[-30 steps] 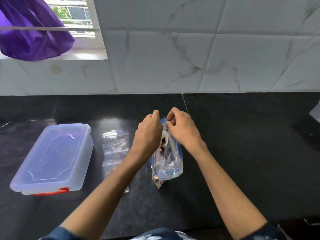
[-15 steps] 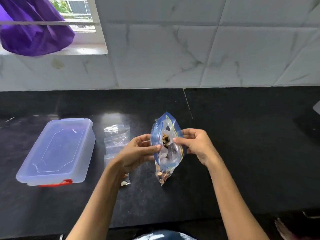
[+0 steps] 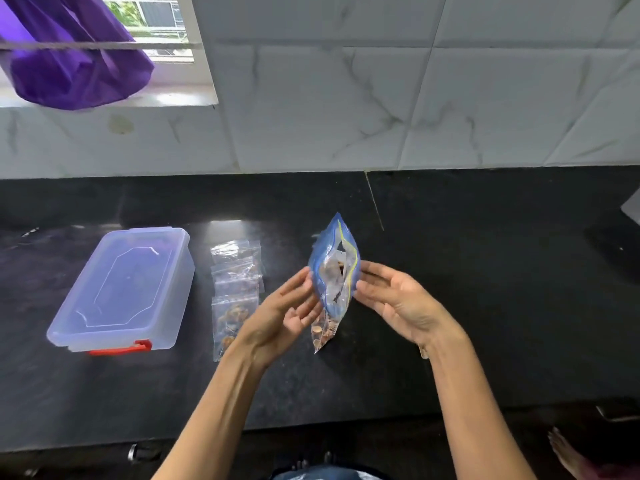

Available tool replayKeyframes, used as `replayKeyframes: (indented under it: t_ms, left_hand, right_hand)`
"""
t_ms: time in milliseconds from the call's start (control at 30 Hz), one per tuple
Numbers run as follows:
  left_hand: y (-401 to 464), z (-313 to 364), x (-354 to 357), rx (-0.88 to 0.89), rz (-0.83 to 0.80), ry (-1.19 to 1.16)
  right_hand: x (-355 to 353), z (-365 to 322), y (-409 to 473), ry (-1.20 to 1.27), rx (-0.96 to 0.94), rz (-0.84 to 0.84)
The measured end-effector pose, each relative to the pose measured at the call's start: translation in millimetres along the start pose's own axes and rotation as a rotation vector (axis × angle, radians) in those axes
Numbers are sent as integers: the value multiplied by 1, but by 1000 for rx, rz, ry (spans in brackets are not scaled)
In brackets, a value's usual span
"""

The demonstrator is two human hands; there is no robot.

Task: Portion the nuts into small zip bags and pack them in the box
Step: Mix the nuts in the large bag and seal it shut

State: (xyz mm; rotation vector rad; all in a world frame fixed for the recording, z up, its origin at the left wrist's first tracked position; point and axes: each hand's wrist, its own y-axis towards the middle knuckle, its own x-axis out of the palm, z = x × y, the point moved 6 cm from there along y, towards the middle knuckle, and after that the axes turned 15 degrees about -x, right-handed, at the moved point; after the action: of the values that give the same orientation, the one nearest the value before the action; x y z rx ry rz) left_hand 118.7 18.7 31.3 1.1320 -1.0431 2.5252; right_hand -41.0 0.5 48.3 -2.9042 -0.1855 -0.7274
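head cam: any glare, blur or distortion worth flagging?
Head view: window glare on the black counter behind the small zip bags; wide-angle bending of tile lines; window overexposed; slight softness on both hands; the open nut bag stays legible.

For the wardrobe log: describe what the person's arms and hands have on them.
Both forearms are bare from wrist to the frame's bottom edge. No sleeves, gloves, watch or bracelets show on the left hand or right hand. No rings are visible on the fingers.

One large zip bag (image 3: 334, 271), three small bags (image 3: 235, 289), one box (image 3: 124, 289), two hands (image 3: 291, 317).
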Motion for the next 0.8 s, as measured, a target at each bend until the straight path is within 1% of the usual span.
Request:
replayKeyframes:
  t_ms: [67, 167, 267, 367, 433, 500, 567, 600, 633, 667, 700, 733, 767, 800]
  left_hand:
    - [4, -12, -7, 9, -68, -1]
    - [3, -17, -8, 59, -67, 80]
    - [0, -16, -8, 152, 57, 119]
    - [-5, -17, -3, 264, 134, 114]
    - [-8, -18, 0, 337, 202, 81]
    - [-10, -20, 2, 396, 309, 50]
    - [-13, -22, 3, 458, 468, 49]
    - [-15, -21, 2, 502, 572, 91]
    - [-19, -19, 4, 559, 680, 186]
    - [-23, -15, 6, 621, 766, 317]
    - [-25, -12, 10, 674, 812, 443]
    - [-26, -9, 12, 710, 826, 534]
    - [-28, -6, 12, 720, 820, 581]
    - [-30, -3, 10, 701, 815, 591]
  right_hand:
    - [-1, 9, -8, -121, -4, -26]
    - [5, 11, -16, -320, -36, -62]
    - [6, 7, -19, -394, -115, 53]
    - [7, 8, -18, -323, -163, 173]
    - [7, 8, -19, -348, -179, 245]
    - [6, 8, -20, -399, -184, 316]
    - [6, 7, -23, -519, -237, 412]
    - [8, 4, -25, -635, -309, 460]
    - [13, 0, -28, -765, -398, 491]
    - [20, -4, -30, -879, -485, 496]
    - [27, -6, -31, -960, -545, 476]
    - [29, -7, -30, -993, -545, 441]
    - [27, -7, -27, -958, -473, 398]
    - [23, -4, -24, -870, -341, 345]
